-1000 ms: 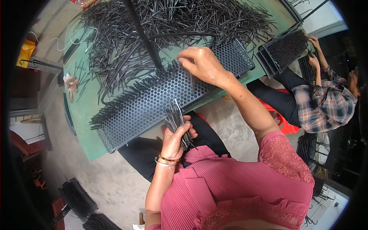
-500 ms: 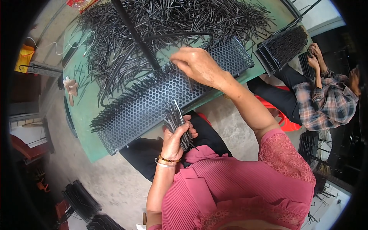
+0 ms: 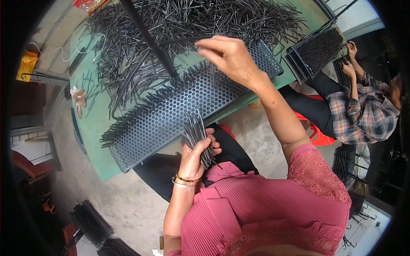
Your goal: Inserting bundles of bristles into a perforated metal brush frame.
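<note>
My left hand is closed around a bundle of thin black strips, held upright in front of my lap. Just beyond it, a long black tray-like panel full of round holes lies slantwise along the table edge. Short black strips stand in a dense row along its far side. Over the panel's right half, my right hand is raised with thumb and fingers drawn together, pointing left. Anything between those fingertips is too small to make out. A black rod rises from the panel's far edge.
A large heap of black strips covers the far part of the green table. On the right, another person sits by a second panel filled with strips. A pale glove-like object lies on the left.
My right hand has lifted and shifted right and away from the row of strips. My left hand keeps its bundle almost in place. The other person's hands have moved apart.
</note>
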`<state>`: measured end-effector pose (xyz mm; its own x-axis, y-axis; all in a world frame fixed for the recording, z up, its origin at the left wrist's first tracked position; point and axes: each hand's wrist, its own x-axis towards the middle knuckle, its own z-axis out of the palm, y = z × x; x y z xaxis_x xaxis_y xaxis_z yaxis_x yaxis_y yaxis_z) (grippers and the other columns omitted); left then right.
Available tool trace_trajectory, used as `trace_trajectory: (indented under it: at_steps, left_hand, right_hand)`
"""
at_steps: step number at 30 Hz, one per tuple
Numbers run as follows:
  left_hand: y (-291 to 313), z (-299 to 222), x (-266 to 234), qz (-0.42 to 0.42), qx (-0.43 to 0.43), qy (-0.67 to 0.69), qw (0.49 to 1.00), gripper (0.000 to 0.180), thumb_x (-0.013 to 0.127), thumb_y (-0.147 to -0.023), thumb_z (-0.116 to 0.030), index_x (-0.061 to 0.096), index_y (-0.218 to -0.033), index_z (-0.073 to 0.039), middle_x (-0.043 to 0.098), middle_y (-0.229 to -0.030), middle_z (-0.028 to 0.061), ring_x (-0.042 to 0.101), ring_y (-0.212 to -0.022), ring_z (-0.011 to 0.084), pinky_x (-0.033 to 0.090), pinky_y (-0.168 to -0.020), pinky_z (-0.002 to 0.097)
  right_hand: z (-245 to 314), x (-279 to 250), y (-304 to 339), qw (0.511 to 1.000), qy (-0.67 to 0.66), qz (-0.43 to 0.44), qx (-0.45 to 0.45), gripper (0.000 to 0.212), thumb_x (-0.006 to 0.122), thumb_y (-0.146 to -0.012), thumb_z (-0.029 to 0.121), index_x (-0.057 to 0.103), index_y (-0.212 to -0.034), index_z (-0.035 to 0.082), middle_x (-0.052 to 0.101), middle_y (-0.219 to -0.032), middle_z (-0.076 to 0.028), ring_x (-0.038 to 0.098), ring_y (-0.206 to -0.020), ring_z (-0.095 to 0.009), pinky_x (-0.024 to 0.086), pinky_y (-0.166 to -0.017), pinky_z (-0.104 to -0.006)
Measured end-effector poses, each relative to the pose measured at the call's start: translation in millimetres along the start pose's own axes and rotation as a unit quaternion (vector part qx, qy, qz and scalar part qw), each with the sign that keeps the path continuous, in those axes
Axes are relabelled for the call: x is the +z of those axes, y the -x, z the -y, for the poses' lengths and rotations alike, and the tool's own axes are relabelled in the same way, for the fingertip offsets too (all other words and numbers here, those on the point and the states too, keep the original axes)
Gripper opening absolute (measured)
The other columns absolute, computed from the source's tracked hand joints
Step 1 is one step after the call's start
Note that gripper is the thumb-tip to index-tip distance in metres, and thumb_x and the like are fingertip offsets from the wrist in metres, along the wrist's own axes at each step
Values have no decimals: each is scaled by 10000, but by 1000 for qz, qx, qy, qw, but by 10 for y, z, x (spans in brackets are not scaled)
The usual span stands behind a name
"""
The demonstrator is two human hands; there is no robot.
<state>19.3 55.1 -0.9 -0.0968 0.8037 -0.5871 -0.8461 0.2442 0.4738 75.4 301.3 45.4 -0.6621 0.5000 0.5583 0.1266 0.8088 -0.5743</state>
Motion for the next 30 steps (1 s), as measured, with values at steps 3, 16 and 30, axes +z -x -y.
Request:
trace_trajectory:
  at_steps: [3,16,30]
  left_hand:
    - [-47,8,5,-11,6,21,1000,338,587,-861,-90,511,-1156,56,590,-883,68,626,-769,167,566,-691,310]
    - [-29,33,-4,-80,29,-7,996,124,616,-850,-83,579,-931,2,612,-832,73,643,-730,182,579,-654,326]
    - [-23,71,-38,-62,25,-5,998,198,624,-850,-69,560,-1013,23,617,-861,94,647,-746,189,568,-650,304]
  right_hand:
    - [11,82,15,995,13,-72,-71,165,659,-792,59,647,-951,15,624,-781,-99,614,-649,-223,489,-562,-302]
    - [-63,350,178,985,62,-93,-132,170,682,-740,3,627,-900,10,605,-751,-85,615,-653,-229,498,-552,-310]
    - [-80,458,309,980,113,-58,-153,151,696,-723,25,634,-859,7,616,-767,-69,604,-662,-207,498,-567,-296]
